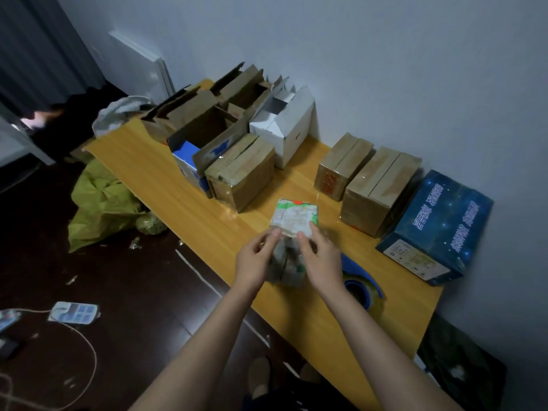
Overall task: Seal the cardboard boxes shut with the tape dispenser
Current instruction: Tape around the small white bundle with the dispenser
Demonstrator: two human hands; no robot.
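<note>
Small box (pixel 295 216) sits mid-tabletop (pixel 207 221); left grip (pixel 256 259) and right grip (pixel 318 256) pinch its near edge, fingers curled. Judged step: holding flaps closed. Next move likely needs the tape dispenser (pixel 360 287), lying beside the right wrist.

The person's left hand (pixel 255 262) and right hand (pixel 321 261) are bare, with short, pale fingernails. Both forearms (pixel 207 336) are uncovered down to the picture's lower edge. Lower down, one foot wears a blurred, tan, slipper-like shoe (pixel 260 378).
</note>
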